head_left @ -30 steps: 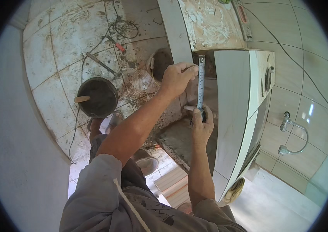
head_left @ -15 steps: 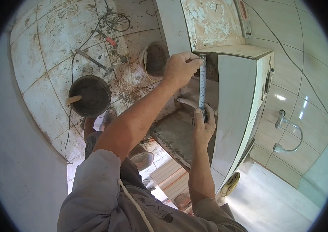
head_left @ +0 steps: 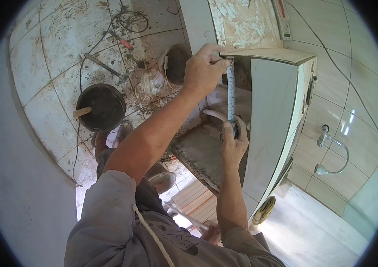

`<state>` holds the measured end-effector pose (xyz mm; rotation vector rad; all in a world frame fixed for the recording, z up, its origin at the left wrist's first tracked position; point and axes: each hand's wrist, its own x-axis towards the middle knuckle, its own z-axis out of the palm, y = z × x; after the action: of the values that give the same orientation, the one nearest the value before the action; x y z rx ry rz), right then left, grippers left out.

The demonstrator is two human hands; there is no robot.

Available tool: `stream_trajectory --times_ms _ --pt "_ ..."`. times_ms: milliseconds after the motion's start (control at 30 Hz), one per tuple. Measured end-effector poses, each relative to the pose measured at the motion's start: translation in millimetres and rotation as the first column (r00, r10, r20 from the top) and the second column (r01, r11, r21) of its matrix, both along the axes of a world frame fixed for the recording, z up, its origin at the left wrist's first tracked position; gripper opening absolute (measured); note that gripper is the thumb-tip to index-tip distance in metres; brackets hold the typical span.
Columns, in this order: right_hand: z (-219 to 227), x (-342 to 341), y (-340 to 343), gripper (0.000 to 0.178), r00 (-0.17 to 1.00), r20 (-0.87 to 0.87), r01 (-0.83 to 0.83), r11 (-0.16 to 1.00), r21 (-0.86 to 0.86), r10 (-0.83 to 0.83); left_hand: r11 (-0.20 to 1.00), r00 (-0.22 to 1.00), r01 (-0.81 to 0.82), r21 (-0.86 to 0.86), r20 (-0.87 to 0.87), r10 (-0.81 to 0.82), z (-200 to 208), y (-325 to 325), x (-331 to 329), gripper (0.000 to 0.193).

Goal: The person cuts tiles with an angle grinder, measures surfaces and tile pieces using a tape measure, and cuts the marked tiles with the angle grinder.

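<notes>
A tape measure blade (head_left: 230, 95) is pulled out and runs nearly straight across the open box-like recess below a tiled ledge. At its far end, my left hand (head_left: 202, 71) holds the tip with thumb and fingers, close to the corner of the ledge; the index finger reaches over that edge. Closer to me, my right hand (head_left: 234, 141) is wrapped round the dark tape case, which the fingers mostly hide. Beneath the blade, a white pipe (head_left: 215, 115) sticks out inside the recess, above its rough cement floor (head_left: 200, 153).
Right of the recess stands a white tile panel (head_left: 271, 120). A curved chrome tap (head_left: 344, 151) is on the tiled wall. To the left lie a black bucket (head_left: 102, 108) with a wooden handle, another bucket (head_left: 179, 62), a hammer (head_left: 104, 66) and a red-handled tool (head_left: 124, 43). Cables trail nearby.
My left hand has shifted slightly up and left with the blade's end, and its index finger has stretched out. My right hand keeps its grip on the case, almost in place.
</notes>
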<state>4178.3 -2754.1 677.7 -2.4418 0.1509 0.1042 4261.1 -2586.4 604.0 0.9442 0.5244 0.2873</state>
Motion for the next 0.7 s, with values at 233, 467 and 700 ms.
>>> stream_trajectory --times_ms 233,467,700 --pt "-13 2 -17 0.034 0.987 0.118 -0.093 0.988 -0.125 0.108 0.969 0.993 0.109 0.223 0.028 -0.118 4 9 -2 0.028" --pt "-7 5 -4 0.034 0.987 0.098 -0.121 0.99 -0.067 0.127 0.973 0.992 0.082 0.216 0.075 -0.101 -2 14 2 0.023" --pt "4 8 9 0.038 0.999 0.005 -0.042 0.999 -0.017 0.042 0.896 0.973 0.225 0.384 -0.041 -0.227 -5 21 11 0.027"
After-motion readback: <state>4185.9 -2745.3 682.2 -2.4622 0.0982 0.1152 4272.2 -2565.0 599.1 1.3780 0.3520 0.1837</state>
